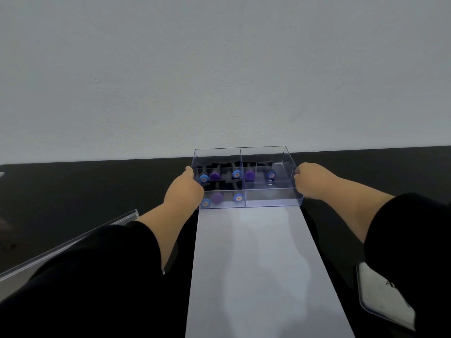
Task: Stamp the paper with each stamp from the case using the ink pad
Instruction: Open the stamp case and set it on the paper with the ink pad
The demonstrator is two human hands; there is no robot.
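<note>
A clear plastic case (271, 200) with dividers stands on the dark table against the wall, at the far end of a white sheet of paper (253, 269). Several stamps with blue and purple caps (216, 176) lie in its compartments; the near right compartment looks empty. My left hand (185, 189) grips the case's left side. At the right side, my right hand (306, 182) holds the case with curled fingers. No ink pad is recognisable.
A clear lid or tray (73, 242) lies at the left, partly under my left sleeve. A phone-like flat object (383, 296) lies at the right near the paper. The grey wall (219, 69) rises directly behind the case.
</note>
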